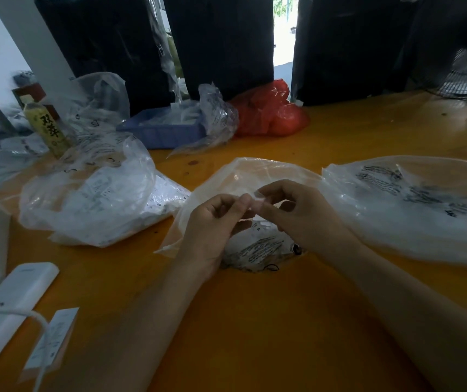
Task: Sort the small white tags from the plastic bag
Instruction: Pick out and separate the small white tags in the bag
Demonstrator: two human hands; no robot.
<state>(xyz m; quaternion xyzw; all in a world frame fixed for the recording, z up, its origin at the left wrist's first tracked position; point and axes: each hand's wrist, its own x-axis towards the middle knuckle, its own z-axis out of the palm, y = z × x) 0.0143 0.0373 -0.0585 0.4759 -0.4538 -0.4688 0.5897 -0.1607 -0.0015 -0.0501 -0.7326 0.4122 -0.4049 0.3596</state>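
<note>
At nine o'clock, a white power bank (pixel 6 315) with a white cable (pixel 33 316) is cut off by the frame edge, and a stack of white tags (pixel 51 342) is seen just beside it at eight o'clock. Further up, at ten o'clock, a yellow bottle (pixel 47 124) is partly hidden behind a bulging clear bag (pixel 91 193) in which white tags can be made out, though their print is too blurred to be read. At eleven o'clock a blue tray (pixel 164 131) is half covered by crumpled plastic.

At the centre of the orange table (pixel 254 321), the plastic bag (pixel 254 176) lies open. Above it the left hand (pixel 212 224) and the right hand (pixel 300 213) are brought together, fingertips curled and pinched on a small white tag (pixel 256 206); most of it is hidden by the fingers. A further tag marked "M" (pixel 260 226) is glimpsed beneath the hands, inside the bag.

At one o'clock a red bag (pixel 271 114) rests against dark wrapped bundles (pixel 221 43). At three o'clock another clear printed bag (pixel 413 205) is cut off by the edge.
</note>
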